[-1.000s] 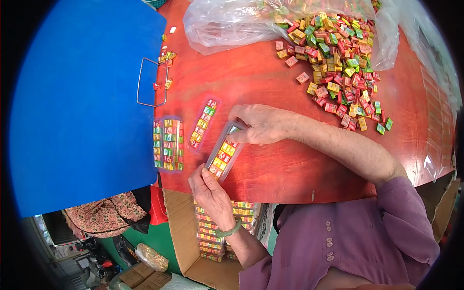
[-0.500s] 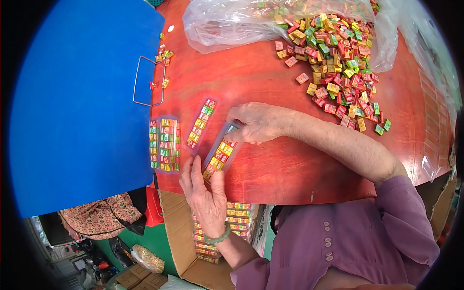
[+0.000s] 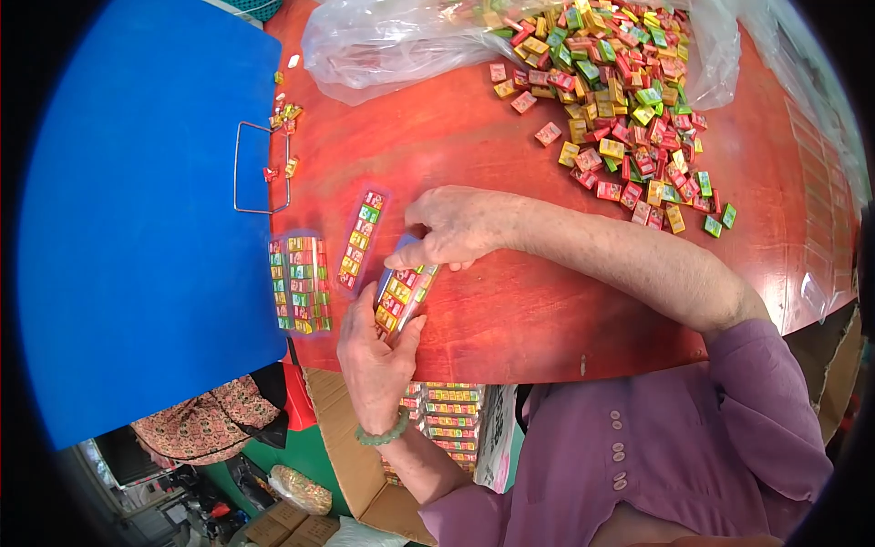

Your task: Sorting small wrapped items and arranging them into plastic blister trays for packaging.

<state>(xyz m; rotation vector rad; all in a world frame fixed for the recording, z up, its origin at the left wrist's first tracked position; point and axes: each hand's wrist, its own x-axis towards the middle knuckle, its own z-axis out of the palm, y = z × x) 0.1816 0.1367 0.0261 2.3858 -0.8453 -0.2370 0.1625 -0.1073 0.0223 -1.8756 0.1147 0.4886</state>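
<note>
Pinching the far end of a narrow clear sleeve of small coloured packets (image 3: 401,297), the right hand (image 3: 460,230) curls its fingers (image 3: 428,258) down over the top of it, while the left hand (image 3: 375,351) grips the near end between thumb and fingertips. Held at both ends this way, the sleeve lies slanted on the red table (image 3: 510,310) just inside its near edge, which probably keeps the row of packets from sliding or spilling out of the wrapper. Both hands are closed on it; neither is slack.

Just to the left lies a second filled sleeve (image 3: 361,240), slanted the same way and apart from the hands, and beyond it a flat block of several sleeves (image 3: 300,283) laid side by side against a large blue board (image 3: 137,228). That spot seems to serve as a place for finished ones.

Well apart, across the table, a heap of loose red, yellow and green packets (image 3: 620,100) spills from an open clear plastic bag (image 3: 401,41). Below the table edge, a cardboard box (image 3: 360,456) holds stacked sleeves, within reach of the left arm.
</note>
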